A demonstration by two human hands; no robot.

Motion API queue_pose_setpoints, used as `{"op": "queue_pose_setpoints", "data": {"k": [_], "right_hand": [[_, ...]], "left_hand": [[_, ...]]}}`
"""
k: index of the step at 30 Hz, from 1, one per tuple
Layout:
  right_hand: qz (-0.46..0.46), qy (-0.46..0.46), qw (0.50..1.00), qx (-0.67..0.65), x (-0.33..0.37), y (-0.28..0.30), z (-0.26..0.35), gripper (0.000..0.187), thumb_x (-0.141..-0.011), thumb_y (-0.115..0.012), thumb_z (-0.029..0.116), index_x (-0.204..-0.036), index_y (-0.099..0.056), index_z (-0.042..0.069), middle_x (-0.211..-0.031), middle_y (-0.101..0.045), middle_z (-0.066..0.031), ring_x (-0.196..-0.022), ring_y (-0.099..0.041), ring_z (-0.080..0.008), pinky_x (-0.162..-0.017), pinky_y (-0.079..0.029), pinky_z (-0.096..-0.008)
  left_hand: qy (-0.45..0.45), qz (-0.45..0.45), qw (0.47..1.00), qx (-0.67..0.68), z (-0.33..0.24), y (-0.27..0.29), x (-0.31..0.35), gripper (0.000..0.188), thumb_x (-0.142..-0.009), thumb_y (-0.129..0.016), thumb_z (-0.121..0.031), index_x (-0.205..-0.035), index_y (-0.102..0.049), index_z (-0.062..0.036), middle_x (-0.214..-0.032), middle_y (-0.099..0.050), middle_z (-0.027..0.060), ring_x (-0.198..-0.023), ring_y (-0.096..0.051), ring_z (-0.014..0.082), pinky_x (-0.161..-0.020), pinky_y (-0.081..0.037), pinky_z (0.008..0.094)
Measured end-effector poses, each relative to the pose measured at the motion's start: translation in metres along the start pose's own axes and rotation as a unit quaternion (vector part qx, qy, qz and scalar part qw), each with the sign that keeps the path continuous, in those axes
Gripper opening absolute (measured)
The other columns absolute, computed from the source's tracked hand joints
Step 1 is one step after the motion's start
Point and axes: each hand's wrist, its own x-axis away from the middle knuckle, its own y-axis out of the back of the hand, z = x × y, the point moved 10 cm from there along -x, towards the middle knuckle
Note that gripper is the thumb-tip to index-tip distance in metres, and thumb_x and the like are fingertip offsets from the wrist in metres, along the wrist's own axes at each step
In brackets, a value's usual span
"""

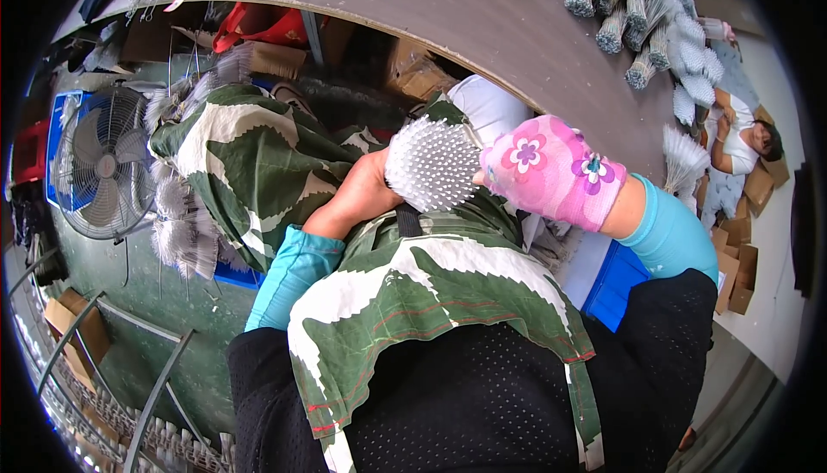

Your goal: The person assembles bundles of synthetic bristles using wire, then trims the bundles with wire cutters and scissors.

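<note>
A round bundle of thin rods with white tips (433, 165) is held over my lap, its dotted end facing up. My left hand (369, 187), bare below a turquoise sleeve, is wrapped round the bundle's left side; the bundle hides most of its fingers. At the right side, my right hand (551, 170) wears a pink covering with flower patches. Its fingers are closed against the bundle's edge, with a bare fingertip showing. Whatever they pinch there is hidden. A camouflage apron (431, 270) covers my lap beneath both hands.
A brown worktable (482, 21) curves across the front, with several bundles of thin rods (637, 12) at its far right. On the left stand a floor fan (106, 163) and more white-tipped bundles (185, 232). A blue bin (616, 283) sits by my right elbow. Another person (736, 141) is at far right.
</note>
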Motion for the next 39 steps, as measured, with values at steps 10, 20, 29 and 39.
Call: {"op": "queue_pose_setpoints", "data": {"k": [10, 20, 29, 39], "right_hand": [[0.167, -0.181, 0.962, -0.117, 0.008, -0.011, -0.048, 0.039, -0.093, -0.049, 0.04, -0.084, -0.065, 0.005, -0.072, -0.062, -0.0147, -0.072, -0.061, -0.0295, -0.069, -0.046, -0.041], [0.044, -0.292, 0.799, -0.523, 0.029, -0.066, -0.08, 0.04, -0.094, -0.05, 0.041, -0.097, -0.066, 0.004, -0.064, -0.053, 0.0044, -0.057, -0.045, -0.0041, -0.052, -0.037, -0.0209], [-0.127, -0.292, 0.686, -0.654, -0.01, -0.099, -0.085, 0.041, -0.091, -0.054, 0.048, -0.106, -0.062, 0.011, -0.069, -0.054, 0.0027, -0.051, -0.043, -0.0038, -0.045, -0.031, -0.0193], [-0.179, -0.307, 0.64, -0.681, -0.006, -0.108, -0.075, 0.032, -0.095, -0.045, 0.037, -0.108, -0.055, 0.01, -0.073, -0.06, -0.0034, -0.051, -0.048, -0.0057, -0.04, -0.03, -0.0186]], "left_hand": [[-0.028, -0.019, 0.999, 0.006, -0.003, 0.004, 0.002, 0.041, -0.076, -0.07, -0.001, -0.116, -0.06, -0.0028, -0.113, -0.065, 0.0066, -0.105, -0.058, 0.0124, -0.094, -0.044, 0.029], [-0.041, -0.041, 0.998, -0.022, 0.002, 0.014, -0.002, 0.047, -0.076, -0.073, -0.005, -0.119, -0.058, -0.0016, -0.119, -0.062, 0.0077, -0.11, -0.056, 0.015, -0.097, -0.042, 0.0307], [-0.025, -0.022, 0.999, 0.032, -0.002, 0.012, -0.005, 0.058, -0.072, -0.076, -0.006, -0.124, -0.052, -0.0008, -0.124, -0.058, 0.0066, -0.115, -0.052, 0.0155, -0.101, -0.038, 0.0318], [0.021, -0.167, 0.985, -0.048, -0.001, 0.031, 0.008, 0.093, -0.057, -0.087, -0.016, -0.133, -0.035, 0.0027, -0.128, -0.05, 0.0158, -0.12, -0.048, 0.0237, -0.103, -0.036, 0.035]]}}
